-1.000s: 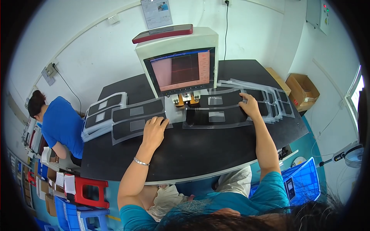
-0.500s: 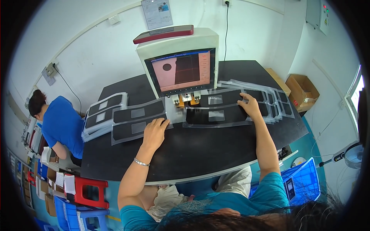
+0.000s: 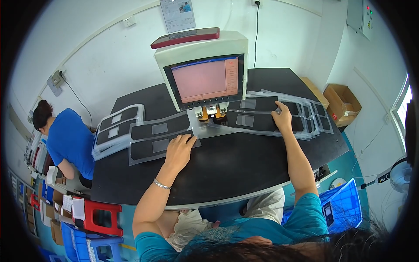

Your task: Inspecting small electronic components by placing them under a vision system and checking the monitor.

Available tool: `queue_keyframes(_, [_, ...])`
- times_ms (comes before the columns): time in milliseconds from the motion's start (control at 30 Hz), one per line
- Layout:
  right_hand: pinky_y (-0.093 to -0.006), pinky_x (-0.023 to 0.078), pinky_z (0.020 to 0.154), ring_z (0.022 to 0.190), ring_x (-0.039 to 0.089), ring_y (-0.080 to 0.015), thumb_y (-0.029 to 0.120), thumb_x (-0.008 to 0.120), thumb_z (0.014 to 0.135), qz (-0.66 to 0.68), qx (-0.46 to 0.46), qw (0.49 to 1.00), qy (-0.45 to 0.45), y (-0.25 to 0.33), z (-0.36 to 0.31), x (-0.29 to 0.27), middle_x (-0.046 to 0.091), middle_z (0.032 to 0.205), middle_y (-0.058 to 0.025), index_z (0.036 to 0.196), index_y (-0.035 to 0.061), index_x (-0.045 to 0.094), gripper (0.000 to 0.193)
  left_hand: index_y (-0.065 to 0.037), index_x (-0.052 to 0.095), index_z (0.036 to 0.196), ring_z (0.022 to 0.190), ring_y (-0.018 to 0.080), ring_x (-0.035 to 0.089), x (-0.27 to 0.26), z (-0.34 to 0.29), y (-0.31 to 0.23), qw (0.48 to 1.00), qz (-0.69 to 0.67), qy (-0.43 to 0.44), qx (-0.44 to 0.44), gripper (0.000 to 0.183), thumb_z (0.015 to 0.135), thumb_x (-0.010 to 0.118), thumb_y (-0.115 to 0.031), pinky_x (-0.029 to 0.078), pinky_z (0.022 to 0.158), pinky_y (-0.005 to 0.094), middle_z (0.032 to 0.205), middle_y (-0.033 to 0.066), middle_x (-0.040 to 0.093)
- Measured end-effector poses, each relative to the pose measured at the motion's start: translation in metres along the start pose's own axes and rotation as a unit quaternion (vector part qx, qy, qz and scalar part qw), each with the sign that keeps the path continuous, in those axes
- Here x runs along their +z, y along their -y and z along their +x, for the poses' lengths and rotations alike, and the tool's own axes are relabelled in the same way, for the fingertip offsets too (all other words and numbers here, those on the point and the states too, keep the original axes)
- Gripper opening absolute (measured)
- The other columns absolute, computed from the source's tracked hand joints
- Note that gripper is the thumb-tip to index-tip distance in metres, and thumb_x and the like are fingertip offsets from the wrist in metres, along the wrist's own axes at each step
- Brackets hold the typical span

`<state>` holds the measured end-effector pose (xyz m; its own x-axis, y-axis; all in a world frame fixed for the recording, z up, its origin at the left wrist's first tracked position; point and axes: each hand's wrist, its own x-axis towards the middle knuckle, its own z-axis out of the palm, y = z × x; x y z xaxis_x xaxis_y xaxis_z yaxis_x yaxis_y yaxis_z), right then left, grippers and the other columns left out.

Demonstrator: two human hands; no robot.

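Left hand [image 3: 178, 152] rests, fingers loosely spread, on the left black sheet [image 3: 143, 149]. Right hand [image 3: 282, 117] is at the right black sheet's [image 3: 263, 120] edge; can't tell if it's pinching. Probably light, bendy, slick stuff, so I'd hold edges. Both flank the monitor unit [image 3: 203, 78].

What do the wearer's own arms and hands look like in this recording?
Both the left hand and right hand are ungloved. Short teal sleeves, left and right, leave the forearms uncovered. A thin, silver-coloured bracelet circles the left wrist; none shows on the right. No cables or markings are visible on either arm.
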<state>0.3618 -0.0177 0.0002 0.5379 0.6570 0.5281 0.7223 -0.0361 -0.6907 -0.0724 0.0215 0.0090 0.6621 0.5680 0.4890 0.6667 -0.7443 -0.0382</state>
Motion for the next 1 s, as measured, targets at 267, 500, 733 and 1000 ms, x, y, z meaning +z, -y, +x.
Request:
queue_keyframes(267, [-0.0370,0.049,0.096,0.112,0.063,-0.0307,0.014,0.067,0.080,-0.022,-0.015,1.000,-0.016,-0.009,0.001,0.010,0.064,0.123,-0.0176,0.129,0.0044,0.063,0.050,-0.010,0.069,0.118,0.106,0.0260,0.062,0.000,0.002,-0.002,1.000,-0.004,-0.002,0.001,0.030,0.088,0.063,-0.009,0.051,0.089,0.0399,0.116,0.0067,0.066])
queue_keyframes(500, [-0.0366,0.049,0.096,0.114,0.062,-0.0290,0.023,0.073,0.084,0.015,0.027,0.999,0.019,0.002,-0.004,0.000,0.064,0.123,-0.0165,0.129,0.0053,0.062,0.050,-0.008,0.068,0.119,0.111,0.0291,0.061,-0.001,0.000,-0.005,0.999,-0.030,-0.020,0.000,0.029,0.090,0.064,-0.010,0.051,0.092,0.0410,0.119,0.0100,0.065])
queue_keyframes(733, [-0.0412,0.047,0.100,0.116,0.059,-0.0364,0.011,0.075,0.074,-0.037,-0.127,0.989,0.072,-0.004,0.003,-0.018,0.062,0.123,-0.0188,0.126,0.0041,0.061,0.054,-0.008,0.067,0.121,0.115,0.0299,0.062,0.001,-0.002,-0.024,0.999,-0.025,-0.016,0.027,0.031,0.091,0.064,-0.014,0.052,0.094,0.0410,0.123,0.0119,0.065])
queue_keyframes(1000, [-0.0413,0.046,0.102,0.120,0.056,-0.0341,0.015,0.077,0.072,-0.230,-0.033,0.973,0.019,-0.037,0.010,-0.073,0.055,0.132,-0.0159,0.125,0.0073,0.062,0.056,-0.009,0.067,0.122,0.115,0.0288,0.062,0.002,-0.001,-0.066,0.992,-0.069,-0.021,0.104,0.032,0.091,0.063,-0.014,0.053,0.093,0.0393,0.124,0.0114,0.065])
